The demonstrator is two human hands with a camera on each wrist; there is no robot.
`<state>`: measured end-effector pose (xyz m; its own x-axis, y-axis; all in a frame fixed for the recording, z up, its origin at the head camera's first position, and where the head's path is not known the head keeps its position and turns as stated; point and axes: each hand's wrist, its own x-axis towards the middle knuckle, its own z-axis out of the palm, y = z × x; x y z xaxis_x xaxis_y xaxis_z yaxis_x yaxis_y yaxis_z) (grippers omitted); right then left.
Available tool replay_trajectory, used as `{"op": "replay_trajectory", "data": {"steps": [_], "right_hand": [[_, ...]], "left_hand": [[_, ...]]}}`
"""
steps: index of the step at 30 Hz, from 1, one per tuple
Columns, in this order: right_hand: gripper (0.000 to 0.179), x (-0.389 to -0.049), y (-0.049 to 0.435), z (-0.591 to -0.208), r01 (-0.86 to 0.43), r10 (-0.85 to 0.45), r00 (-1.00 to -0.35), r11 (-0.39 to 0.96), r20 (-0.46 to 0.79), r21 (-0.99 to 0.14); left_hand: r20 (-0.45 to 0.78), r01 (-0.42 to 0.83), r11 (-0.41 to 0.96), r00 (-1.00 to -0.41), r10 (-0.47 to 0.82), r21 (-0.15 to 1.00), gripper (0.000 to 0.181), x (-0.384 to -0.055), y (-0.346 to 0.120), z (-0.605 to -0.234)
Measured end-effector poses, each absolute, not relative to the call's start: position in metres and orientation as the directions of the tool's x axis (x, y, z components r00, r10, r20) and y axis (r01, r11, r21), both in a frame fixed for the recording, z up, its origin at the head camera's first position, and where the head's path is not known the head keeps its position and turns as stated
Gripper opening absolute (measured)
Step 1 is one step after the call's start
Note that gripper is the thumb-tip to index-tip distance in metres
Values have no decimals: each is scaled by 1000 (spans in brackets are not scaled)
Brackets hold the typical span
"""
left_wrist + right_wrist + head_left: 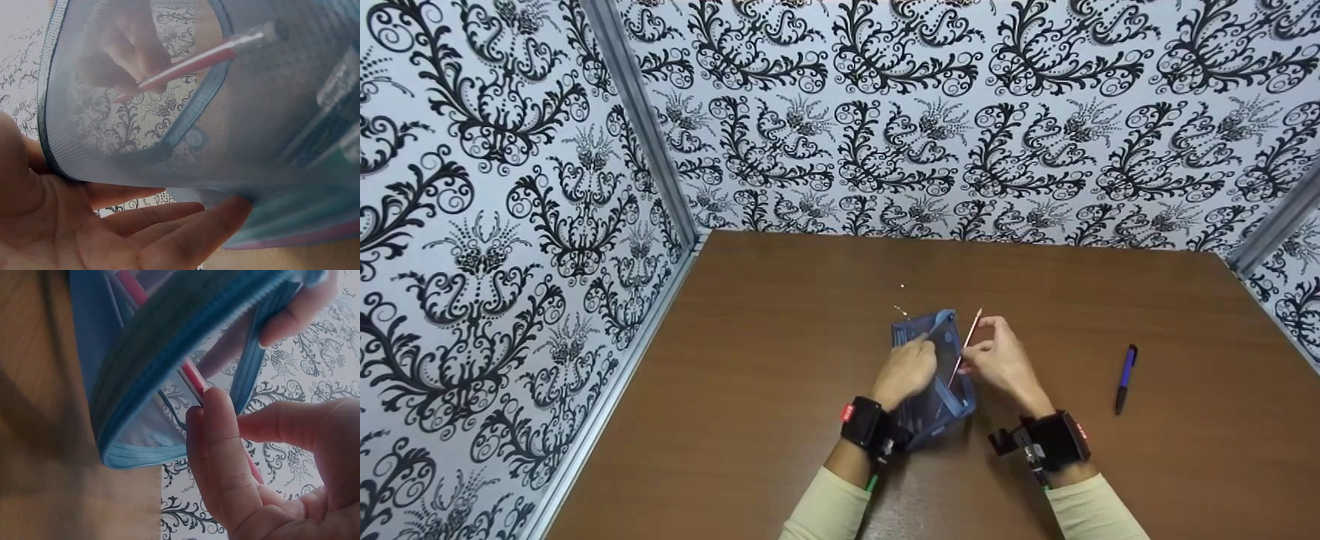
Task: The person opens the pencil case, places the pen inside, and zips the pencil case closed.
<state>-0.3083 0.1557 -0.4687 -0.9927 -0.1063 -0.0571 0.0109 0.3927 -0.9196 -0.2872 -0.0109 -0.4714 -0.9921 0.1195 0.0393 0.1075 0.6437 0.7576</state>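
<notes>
A translucent blue mesh pencil case (949, 346) with a zipped edge is held tilted over the table, its mouth open toward the right. My left hand (906, 371) grips its side, fingers showing at the case's lower edge in the left wrist view. A red-and-white pencil (968, 340) is pinched between the thumb and fingertips of my right hand (1001, 367). Its silvery end (256, 37) lies inside the mouth, seen through the mesh, while the point sticks up outside. Inside the case, blurred pen-like items (332, 101) show through the mesh.
To the right, a blue pen (1126, 379) with black ends lies on the brown table (750, 360). Tiny bright specks (900, 309) show just beyond the case. Patterned walls (885, 120) close off the back and sides, with metal posts (641, 120) at the corners.
</notes>
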Motion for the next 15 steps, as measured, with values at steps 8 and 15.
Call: {"op": "replay_trajectory", "data": {"steps": [8,15], "right_hand": [[58,-308,149,-473,37,-107,-991,386,-85,-922],[60,-308,145,-479,50,-117,-988,375,-100,-926]], "left_hand": [[38,118,670,-990,134,733,49,-288,-10,-471],[20,91,658,-993,114,748,49,-288,-10,-471]]}}
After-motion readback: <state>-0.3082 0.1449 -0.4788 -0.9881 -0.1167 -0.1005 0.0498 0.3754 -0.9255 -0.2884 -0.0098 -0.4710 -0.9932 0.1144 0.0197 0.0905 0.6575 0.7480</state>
